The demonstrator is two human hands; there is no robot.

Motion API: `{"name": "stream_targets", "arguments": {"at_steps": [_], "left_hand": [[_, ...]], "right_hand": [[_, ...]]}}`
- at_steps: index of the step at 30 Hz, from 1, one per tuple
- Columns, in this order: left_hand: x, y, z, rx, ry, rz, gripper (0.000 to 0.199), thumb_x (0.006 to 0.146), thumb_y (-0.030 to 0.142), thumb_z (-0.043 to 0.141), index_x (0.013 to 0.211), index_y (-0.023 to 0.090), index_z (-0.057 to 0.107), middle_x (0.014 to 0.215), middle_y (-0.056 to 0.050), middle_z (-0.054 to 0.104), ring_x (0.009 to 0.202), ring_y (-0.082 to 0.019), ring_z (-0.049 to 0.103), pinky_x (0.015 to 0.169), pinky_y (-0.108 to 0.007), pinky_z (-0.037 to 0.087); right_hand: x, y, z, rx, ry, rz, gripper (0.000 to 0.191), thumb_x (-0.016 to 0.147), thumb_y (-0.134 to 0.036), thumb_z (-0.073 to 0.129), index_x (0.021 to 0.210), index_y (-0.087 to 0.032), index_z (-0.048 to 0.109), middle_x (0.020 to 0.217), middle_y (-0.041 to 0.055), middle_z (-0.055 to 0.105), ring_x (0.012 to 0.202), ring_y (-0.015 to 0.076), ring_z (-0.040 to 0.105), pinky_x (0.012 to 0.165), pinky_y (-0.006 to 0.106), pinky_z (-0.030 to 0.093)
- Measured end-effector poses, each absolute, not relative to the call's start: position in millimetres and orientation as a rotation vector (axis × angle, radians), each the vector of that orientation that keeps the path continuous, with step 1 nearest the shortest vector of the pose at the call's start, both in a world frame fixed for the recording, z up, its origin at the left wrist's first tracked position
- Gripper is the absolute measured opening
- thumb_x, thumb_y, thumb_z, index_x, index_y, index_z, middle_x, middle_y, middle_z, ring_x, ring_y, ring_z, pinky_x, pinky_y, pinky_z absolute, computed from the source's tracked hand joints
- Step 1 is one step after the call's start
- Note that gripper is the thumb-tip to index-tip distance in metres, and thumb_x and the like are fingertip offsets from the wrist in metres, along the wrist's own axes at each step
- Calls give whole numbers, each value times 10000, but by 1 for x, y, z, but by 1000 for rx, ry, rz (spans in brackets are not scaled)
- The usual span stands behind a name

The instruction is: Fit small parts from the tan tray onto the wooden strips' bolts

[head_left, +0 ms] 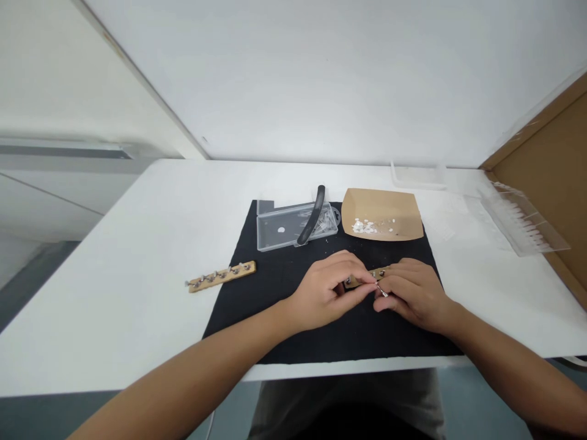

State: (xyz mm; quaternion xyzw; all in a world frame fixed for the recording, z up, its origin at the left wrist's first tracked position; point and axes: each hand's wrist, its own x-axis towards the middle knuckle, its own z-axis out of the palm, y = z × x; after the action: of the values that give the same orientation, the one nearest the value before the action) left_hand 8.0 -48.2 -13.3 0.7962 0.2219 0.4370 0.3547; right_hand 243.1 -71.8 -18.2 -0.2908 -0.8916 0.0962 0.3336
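White wall behind, white table below, brown board panel at the right edge. Black mat spread across the middle of the table, reaching its near edge. Beyond the mat to the right, clear plastic tray with a row of pale pieces, lying tilted against the board. On the mat's far side, clear plastic case lying open with a black curved tool resting across it, and just right of that a brown paper tray holding a scatter of small white bits. Left of the mat, on bare table, spare wooden strip studded with small metal fittings, well apart from both hands. At the mat's centre, both hands meeting over a second wooden strip, mostly hidden, long axis running left to right with a slight upward tilt toward the right, lying directly beneath and between the fingers. Left hand curled over the strip's left end, fingertips pinched down onto it. Right hand closed at the fingertips on a small metal fitting touching the strip's near edge. Equally near, neither hand needing to reach. Exact seating of the fitting in the strip too small to tell.
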Motion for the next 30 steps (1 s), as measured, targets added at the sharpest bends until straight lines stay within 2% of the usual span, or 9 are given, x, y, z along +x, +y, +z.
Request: {"name": "stream_targets", "arguments": {"at_steps": [3,7,10,13,21,30], "left_hand": [[8,-48,-14,2083,579,1167,54,974,149,731,1012,172,762,924,-77,794,844,-154,714,640,-220,611],[8,-47,-17,2094,575,1189,99,963,127,723,1042,159,773,936,-93,785,816,-145,706,528,-163,556],[8,-46,-19,2081,573,1213,142,944,101,717,1066,138,780,927,-108,770,782,-138,689,467,-133,519],[8,-46,-20,2073,580,1229,138,928,84,717,1041,131,782,910,-111,771,771,-136,680,465,-129,522],[11,-48,-18,2068,675,1258,110,870,69,739,942,146,771,838,-68,752,719,-119,663,462,-130,508],[10,-49,-18,2048,680,1223,108,885,80,729,957,149,772,840,-63,742,707,-110,661,462,-122,517]], "right_hand": [[243,-72,-17,-782,-2323,219,339,1115,-461,545,924,-195,632,876,21,790,727,131,679,678,310,381],[241,-73,-15,-859,-2295,147,325,1120,-425,551,925,-190,662,853,18,794,669,121,646,664,311,383],[240,-73,-15,-896,-2272,72,248,1106,-347,593,938,-186,679,777,-3,764,619,115,606,639,310,365],[240,-74,-16,-900,-2276,41,171,1083,-279,633,948,-184,677,793,-7,768,623,116,608,641,312,354],[237,-76,-17,-895,-2299,-2,170,1084,-272,632,937,-191,657,773,-18,748,640,115,619,654,313,351],[237,-78,-16,-912,-2301,-39,151,1075,-278,654,952,-190,654,797,-17,757,645,115,622,659,317,339]]}}
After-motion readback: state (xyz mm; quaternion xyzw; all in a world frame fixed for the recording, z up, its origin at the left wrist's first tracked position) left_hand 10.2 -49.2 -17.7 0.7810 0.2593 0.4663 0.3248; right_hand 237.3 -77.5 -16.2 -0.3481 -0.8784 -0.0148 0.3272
